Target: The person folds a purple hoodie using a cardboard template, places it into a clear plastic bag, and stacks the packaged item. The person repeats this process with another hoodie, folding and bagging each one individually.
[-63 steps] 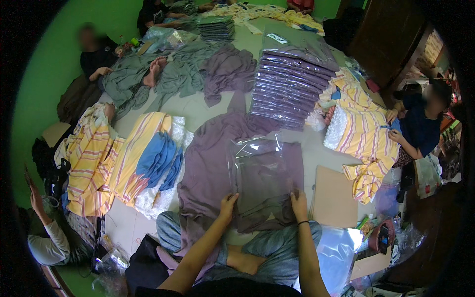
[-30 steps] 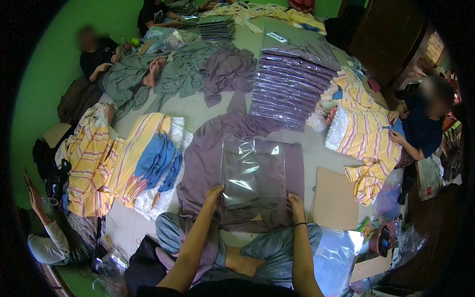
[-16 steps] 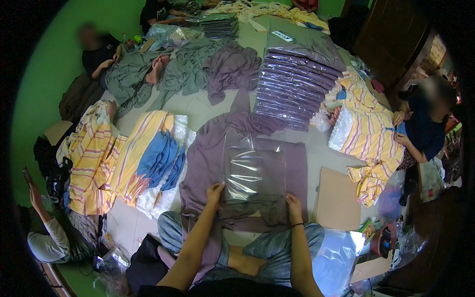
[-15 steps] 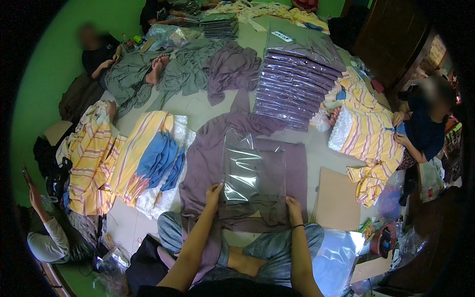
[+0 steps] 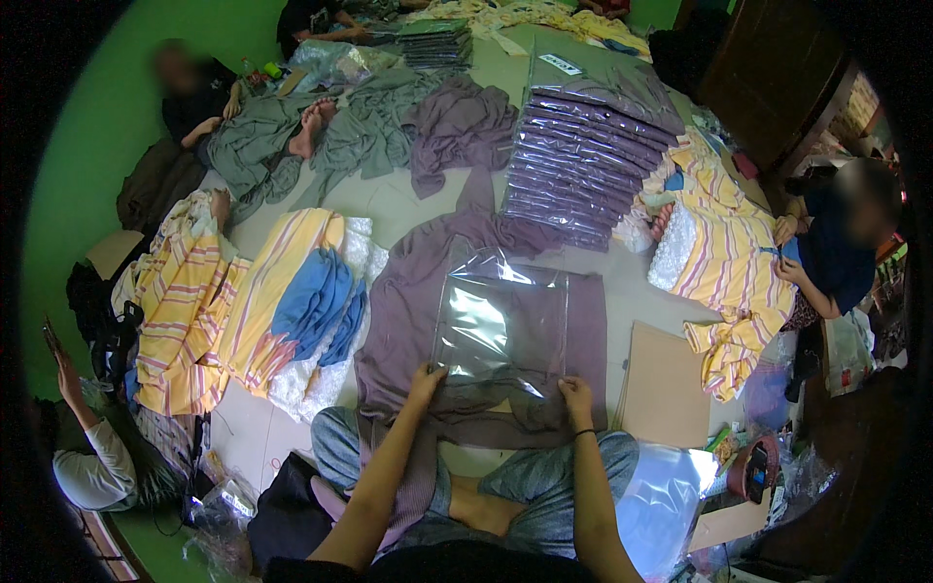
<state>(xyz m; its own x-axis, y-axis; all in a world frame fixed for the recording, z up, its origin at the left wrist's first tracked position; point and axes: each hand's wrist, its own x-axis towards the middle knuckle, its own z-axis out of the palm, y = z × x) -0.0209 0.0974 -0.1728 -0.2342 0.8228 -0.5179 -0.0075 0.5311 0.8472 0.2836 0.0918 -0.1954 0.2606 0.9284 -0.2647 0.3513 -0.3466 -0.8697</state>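
A clear plastic bag (image 5: pixel 501 316) is stretched flat between my hands, catching bright glare. My left hand (image 5: pixel 426 382) pinches its lower left edge, and my right hand (image 5: pixel 575 398) pinches the lower right edge. Beneath it a mauve garment (image 5: pixel 413 291) lies spread on the floor in front of my crossed legs, its far end reaching up toward the stack. Part of the cloth shows through the plastic; I cannot tell whether any of it is inside the bag.
A tall stack of bagged mauve garments (image 5: pixel 588 155) stands ahead. Yellow striped cloth (image 5: pixel 277 291) with blue pieces lies left. Brown cardboard sheets (image 5: pixel 663 384) and clear plastic bags (image 5: pixel 661 500) are at right. Co-workers sit at far left (image 5: pixel 190 97) and right (image 5: pixel 841 243); another person's hand (image 5: pixel 66 364) is raised at left.
The bag has come down slightly and tilted flatter, still held at both sides. The left co-worker's hands have moved apart.
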